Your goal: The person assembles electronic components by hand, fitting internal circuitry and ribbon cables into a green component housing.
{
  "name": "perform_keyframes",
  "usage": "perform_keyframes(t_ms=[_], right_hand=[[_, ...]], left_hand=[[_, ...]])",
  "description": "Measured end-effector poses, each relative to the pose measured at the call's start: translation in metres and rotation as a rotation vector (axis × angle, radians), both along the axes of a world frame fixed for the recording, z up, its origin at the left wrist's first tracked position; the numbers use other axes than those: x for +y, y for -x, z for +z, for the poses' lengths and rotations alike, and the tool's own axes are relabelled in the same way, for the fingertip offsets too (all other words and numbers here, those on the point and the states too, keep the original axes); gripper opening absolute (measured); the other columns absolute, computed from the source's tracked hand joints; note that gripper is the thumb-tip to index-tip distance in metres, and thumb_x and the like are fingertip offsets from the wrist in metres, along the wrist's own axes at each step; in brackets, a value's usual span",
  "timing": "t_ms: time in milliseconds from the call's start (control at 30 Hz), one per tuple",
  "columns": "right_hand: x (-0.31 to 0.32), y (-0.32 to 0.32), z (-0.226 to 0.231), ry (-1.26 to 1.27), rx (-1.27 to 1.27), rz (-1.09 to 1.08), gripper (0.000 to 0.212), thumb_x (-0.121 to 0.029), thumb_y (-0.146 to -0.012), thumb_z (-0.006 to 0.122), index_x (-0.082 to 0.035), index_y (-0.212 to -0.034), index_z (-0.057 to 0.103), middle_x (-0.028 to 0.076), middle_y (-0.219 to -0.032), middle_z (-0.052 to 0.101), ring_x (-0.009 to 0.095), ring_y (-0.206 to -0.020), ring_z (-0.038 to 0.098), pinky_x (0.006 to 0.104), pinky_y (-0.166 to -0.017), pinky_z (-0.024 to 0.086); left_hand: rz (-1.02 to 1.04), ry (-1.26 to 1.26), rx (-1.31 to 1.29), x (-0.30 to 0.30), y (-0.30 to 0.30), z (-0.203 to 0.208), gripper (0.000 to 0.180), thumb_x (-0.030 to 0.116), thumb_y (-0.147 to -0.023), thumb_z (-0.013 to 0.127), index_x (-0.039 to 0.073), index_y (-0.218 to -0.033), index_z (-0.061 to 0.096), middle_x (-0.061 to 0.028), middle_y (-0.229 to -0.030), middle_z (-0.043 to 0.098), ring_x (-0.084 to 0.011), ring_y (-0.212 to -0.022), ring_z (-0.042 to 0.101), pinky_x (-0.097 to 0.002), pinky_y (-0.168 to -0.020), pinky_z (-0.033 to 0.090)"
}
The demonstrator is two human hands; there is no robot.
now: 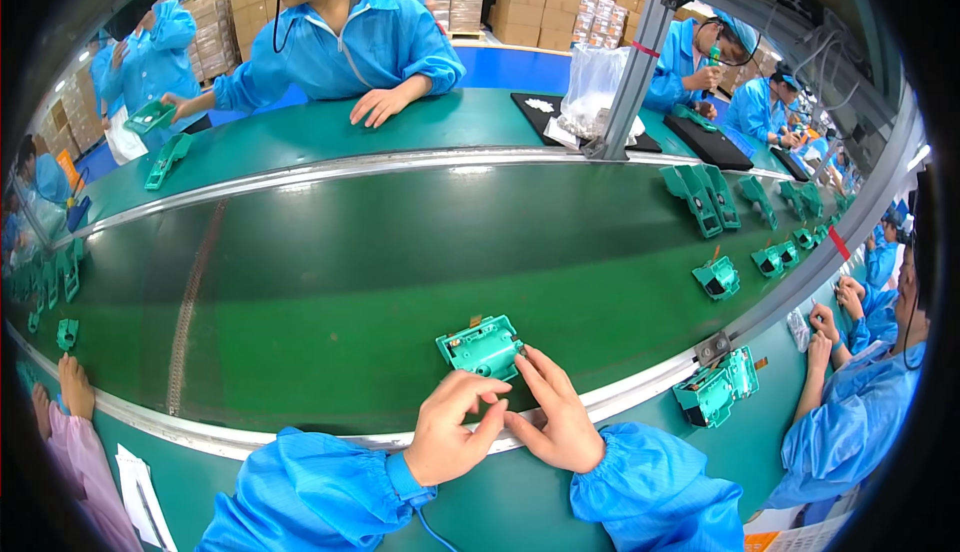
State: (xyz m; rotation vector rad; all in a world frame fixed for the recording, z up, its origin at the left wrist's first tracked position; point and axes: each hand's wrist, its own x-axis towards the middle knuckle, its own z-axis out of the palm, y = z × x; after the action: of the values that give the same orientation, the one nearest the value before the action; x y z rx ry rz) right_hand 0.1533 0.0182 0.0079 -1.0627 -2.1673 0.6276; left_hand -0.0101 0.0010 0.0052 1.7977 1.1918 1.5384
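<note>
Along the conveyor belt's (330, 352) near edge, the right hand (560, 427), thumb spread from fingers, has its fingertips at a green casing's (478, 350) right end; the left hand (452, 430) curls loosely, thumb and forefinger apart. Rightward, an open housing (706, 398) lies on the worktop (745, 462).

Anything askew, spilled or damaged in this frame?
Nothing stands out. The green housing lies on the belt by the right hand; loose white pieces near the clear bag sit together on a black mat. Fine damage can't be judged.
</note>
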Motion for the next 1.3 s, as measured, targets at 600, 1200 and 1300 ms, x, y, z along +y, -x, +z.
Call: perform_keyframes(t_ms=[600, 1200, 1300], right_hand=[[0.002, 0.002, 0.003, -0.029, -0.094, 0.102, 0.061, -0.013, -0.071, 0.064, 0.001, -0.125, 0.04, 0.019, -0.129, 0.039, 0.039, -0.117, 0.037, 0.0433, -0.096, 0.034], [-0.009, -0.009, 0.0, 0.056, 0.201, 0.107, 0.007, -0.006, -0.078, 0.057, 0.0, -0.077, 0.053, 0.009, -0.067, 0.05, 0.016, -0.06, 0.051, 0.0269, -0.054, 0.041], [-0.01, -0.011, -0.001, 0.064, 0.191, 0.111, 0.008, -0.005, -0.078, 0.057, 0.0, -0.077, 0.05, 0.006, -0.069, 0.046, 0.013, -0.062, 0.045, 0.0257, -0.055, 0.039]], left_hand=[[0.148, -0.003, 0.19, -0.001, -0.005, 0.007, 0.023, 0.004, -0.067, 0.064, 0.006, -0.089, 0.059, -0.0097, -0.089, 0.051, -0.026, -0.084, 0.044, -0.0347, -0.075, 0.036], [-0.655, 0.077, -0.135, -0.004, -0.015, -0.013, 0.007, 0.006, -0.077, 0.055, 0.002, -0.081, 0.051, -0.0094, -0.078, 0.048, -0.0197, -0.059, 0.05, -0.0296, -0.052, 0.041], [-0.606, 0.099, -0.098, -0.008, -0.008, 0.003, 0.009, 0.01, -0.079, 0.057, 0.003, -0.084, 0.057, -0.0115, -0.078, 0.057, -0.0232, -0.064, 0.058, -0.0298, -0.056, 0.046]])
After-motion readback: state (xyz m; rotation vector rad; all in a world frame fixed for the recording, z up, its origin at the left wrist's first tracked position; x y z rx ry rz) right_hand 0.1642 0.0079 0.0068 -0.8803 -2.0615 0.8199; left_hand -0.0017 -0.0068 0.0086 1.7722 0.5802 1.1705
